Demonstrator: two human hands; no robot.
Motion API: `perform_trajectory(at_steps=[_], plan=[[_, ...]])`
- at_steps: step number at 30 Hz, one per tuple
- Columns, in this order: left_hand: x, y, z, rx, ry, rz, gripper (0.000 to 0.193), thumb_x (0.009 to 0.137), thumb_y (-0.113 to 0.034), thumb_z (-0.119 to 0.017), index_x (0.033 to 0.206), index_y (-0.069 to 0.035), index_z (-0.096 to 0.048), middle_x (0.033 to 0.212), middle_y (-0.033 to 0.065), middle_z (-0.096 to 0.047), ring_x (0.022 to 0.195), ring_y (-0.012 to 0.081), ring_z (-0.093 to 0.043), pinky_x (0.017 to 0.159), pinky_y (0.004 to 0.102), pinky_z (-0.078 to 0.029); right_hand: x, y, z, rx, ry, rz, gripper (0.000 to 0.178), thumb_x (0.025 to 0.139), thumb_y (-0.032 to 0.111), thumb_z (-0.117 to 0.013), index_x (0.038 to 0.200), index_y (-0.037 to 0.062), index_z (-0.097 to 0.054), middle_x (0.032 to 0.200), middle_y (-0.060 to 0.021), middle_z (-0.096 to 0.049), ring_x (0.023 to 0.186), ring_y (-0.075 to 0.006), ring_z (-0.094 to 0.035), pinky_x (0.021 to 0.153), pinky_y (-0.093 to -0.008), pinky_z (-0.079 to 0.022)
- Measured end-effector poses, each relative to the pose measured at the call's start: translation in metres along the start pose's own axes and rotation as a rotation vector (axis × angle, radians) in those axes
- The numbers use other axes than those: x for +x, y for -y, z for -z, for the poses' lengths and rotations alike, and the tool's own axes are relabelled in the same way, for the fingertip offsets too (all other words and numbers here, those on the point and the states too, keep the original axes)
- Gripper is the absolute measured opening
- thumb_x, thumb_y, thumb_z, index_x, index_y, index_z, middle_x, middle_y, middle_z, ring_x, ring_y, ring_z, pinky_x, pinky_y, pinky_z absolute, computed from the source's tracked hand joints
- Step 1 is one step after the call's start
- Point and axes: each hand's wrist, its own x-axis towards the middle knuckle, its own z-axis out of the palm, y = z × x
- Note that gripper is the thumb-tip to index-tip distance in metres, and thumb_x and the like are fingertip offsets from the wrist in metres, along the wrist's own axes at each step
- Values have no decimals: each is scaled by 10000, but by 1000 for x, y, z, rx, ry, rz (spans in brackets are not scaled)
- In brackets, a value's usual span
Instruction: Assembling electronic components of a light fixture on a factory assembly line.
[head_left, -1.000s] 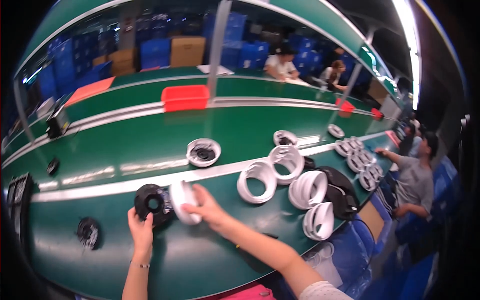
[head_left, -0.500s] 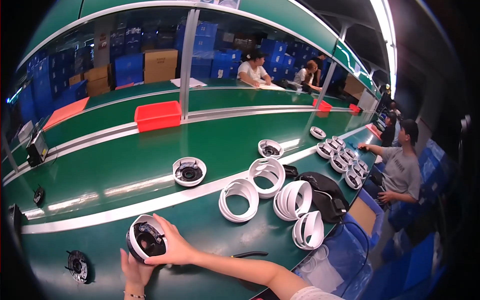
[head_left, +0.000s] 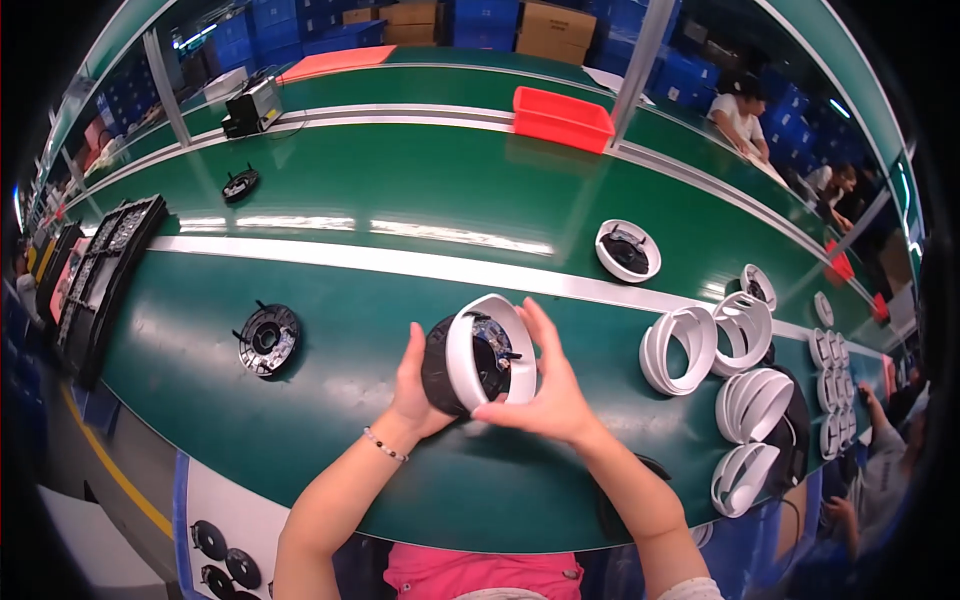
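Note:
Held above the workbench between both hands is a white ring-shaped housing (head_left: 461, 358) with a black round base (head_left: 436, 370) fitted against it; dark parts and thin wires show inside the ring. My left hand (head_left: 415, 392) cups the black base from the left and below, its thumb raised along the side. My right hand (head_left: 553, 390) grips the white housing at its right rim, thumb below and fingers above. Another black round base (head_left: 268, 341) with small prongs lies on the bench to the left of my hands.
Stacks of white rings (head_left: 679, 350) stand to the right, beside a black bag (head_left: 795, 440). A filled white housing (head_left: 628, 250) sits on the green conveyor (head_left: 420, 190). Behind are a red bin (head_left: 563, 118) and a small device (head_left: 253, 107); black trays (head_left: 105, 280) stand at left.
The view has swung left, bringing the trays and the box of black parts into sight. Both hands still hold the housing and base, now more centrally in front of me.

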Motion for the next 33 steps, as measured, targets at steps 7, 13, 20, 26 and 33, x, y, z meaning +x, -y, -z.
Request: perform_trajectory(at_steps=[7, 13, 20, 26, 33], plan=[[-4, 6, 6, -4, -99, -4, 677, 805, -602, -267, 1224, -78, -359, 1158, 134, -461, 1051, 268, -477, 811, 441, -463, -7, 14, -15, -368, 14, 82, 1144, 468, 396, -802, 1294, -19, -128, 1272, -238, -240, 1190, -375, -230, 967, -441, -257], [-4, 2, 4, -76, -135, 28, 599, 841, -487, -257, 1174, -13, -411, 1119, 146, -490, 992, 246, -514, 864, 368, -433, -6, 22, -19, -486, 34, 154, 1098, 470, 387, -799, 1277, -21, -176, 1279, -253, -200, 1170, -405, -228, 948, -456, -267], [12, 9, 3, -157, -169, 56, 537, 832, -460, -284, 1093, -52, -516, 1020, 119, -567, 950, 247, -538, 841, 379, -441, -1, 15, -12, -503, -33, 267, 1021, 432, 361, -783, 1231, -9, -264, 1229, -267, -240, 1099, -437, -301, 918, -475, -287], [-5, 6, 5, -18, -140, -46, 581, 835, -504, -283, 1173, -61, -443, 1136, 116, -500, 1033, 249, -491, 895, 379, -404, -5, 10, -20, -445, 3, 202, 1122, 468, 399, -790, 1299, -1, -152, 1304, -258, -156, 1199, -435, -183, 975, -474, -212], [0, 12, -7, -25, -109, -49, 531, 828, -463, -304, 1153, -70, -452, 1099, 110, -512, 1009, 236, -498, 874, 373, -417, -1, 5, 8, -163, 163, 108, 1120, 501, 350, -771, 1325, 19, -88, 1344, -225, -113, 1244, -376, -136, 1000, -433, -188]])
